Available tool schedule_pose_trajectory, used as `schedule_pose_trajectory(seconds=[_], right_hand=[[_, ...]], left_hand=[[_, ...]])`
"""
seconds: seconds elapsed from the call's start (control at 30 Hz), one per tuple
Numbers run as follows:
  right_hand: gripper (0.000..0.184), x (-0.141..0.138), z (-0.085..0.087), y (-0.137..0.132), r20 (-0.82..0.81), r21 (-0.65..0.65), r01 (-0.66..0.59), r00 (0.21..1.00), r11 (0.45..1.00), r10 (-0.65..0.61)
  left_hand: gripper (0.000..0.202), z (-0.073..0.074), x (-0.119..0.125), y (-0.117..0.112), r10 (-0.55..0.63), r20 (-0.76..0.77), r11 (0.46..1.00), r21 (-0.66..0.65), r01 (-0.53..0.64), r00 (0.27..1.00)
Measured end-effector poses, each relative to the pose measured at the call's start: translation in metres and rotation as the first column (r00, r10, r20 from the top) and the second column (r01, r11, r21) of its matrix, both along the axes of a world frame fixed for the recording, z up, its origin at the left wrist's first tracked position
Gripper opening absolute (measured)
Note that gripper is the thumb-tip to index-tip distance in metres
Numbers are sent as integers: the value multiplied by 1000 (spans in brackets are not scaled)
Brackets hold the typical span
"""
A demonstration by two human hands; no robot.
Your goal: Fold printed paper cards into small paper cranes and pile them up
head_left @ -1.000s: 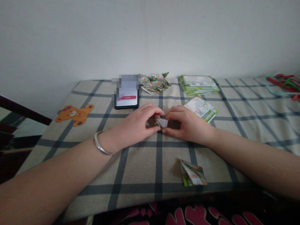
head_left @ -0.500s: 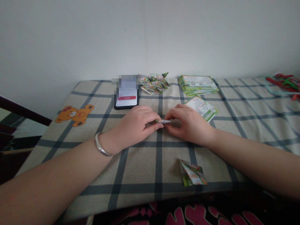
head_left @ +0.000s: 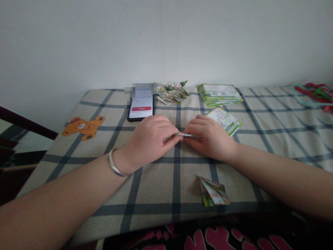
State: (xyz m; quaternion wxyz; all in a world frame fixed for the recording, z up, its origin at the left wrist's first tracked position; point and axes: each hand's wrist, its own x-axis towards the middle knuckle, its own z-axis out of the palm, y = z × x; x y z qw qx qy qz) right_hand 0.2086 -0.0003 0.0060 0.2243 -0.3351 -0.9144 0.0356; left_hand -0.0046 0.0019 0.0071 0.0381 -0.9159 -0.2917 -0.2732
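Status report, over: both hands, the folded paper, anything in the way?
Left hand and right hand pinching the folded paper. Paper nearly edge-on, mostly hidden by fingers. Loose card beyond right hand, not between the hands.

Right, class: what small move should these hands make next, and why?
Perhaps one firm squeeze to flatten the paper piece: the left hand and right hand pinch it from either side, and it shows as a thin strip between them.

a folded printed paper [head_left: 186, 135] is pinched edge-on between left grip [head_left: 180, 135] and right grip [head_left: 184, 135].
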Motion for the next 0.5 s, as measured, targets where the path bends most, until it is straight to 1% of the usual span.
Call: schedule_pose_trajectory(seconds=[0.17, 0.3, 0.5], right_hand=[[23, 1, 0, 1, 14, 22, -45, 999, 999, 45], [23, 2, 0, 3, 16, -6, -69, 998, 998, 69], [21, 5, -3, 7, 6, -16, -64, 998, 998, 65]], left_hand=[[28, 1, -1, 0, -33, -11, 999, 2, 33, 999], [30, 1, -2, 0, -53, -11, 998, -16, 52, 999], [15, 2, 0, -1, -122, 186, 984, -109, 144, 975]])
